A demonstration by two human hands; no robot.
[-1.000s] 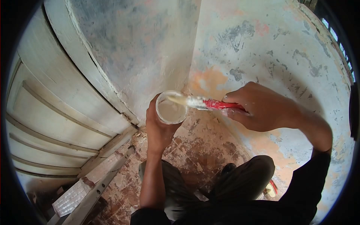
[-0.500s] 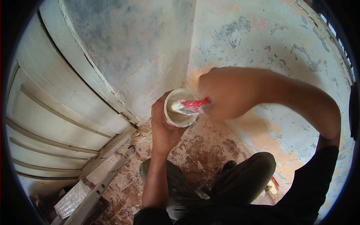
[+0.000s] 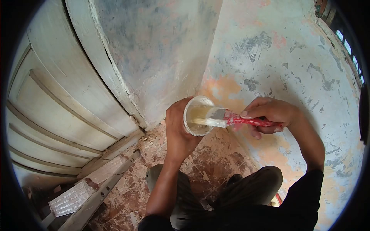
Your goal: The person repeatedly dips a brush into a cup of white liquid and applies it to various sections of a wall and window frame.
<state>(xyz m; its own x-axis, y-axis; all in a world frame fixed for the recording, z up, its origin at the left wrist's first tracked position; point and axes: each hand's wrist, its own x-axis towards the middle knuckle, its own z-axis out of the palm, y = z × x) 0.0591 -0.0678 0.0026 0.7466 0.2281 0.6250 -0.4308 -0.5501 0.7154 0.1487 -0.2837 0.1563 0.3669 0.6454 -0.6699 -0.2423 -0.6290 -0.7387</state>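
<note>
My left hand (image 3: 178, 125) is wrapped round the side of a white plastic tub (image 3: 200, 130), tilted so that its paint-smeared inside faces me. Pale, creamy paint coats the inner wall. In my right hand (image 3: 271, 114) is a paintbrush (image 3: 246, 119) with a red, paint-spattered handle and a metal ferrule. The thumb lies along the handle and the fingers curl beneath it. White-coated bristles reach over the tub's right rim into its mouth, pointing left.
A cream panelled door (image 3: 73, 104) stands on the left. Ahead, patchy, peeling walls (image 3: 262, 73) meet in a corner. Plaster debris litters the reddish floor (image 3: 123, 192). At lower left, a worn wooden plank (image 3: 102, 194) lies by a pale ribbed piece (image 3: 69, 200).
My right hand has swung from above the tub to its right, turning so the brush lies flatter with more of its handle showing. The tub appears slightly further right.
</note>
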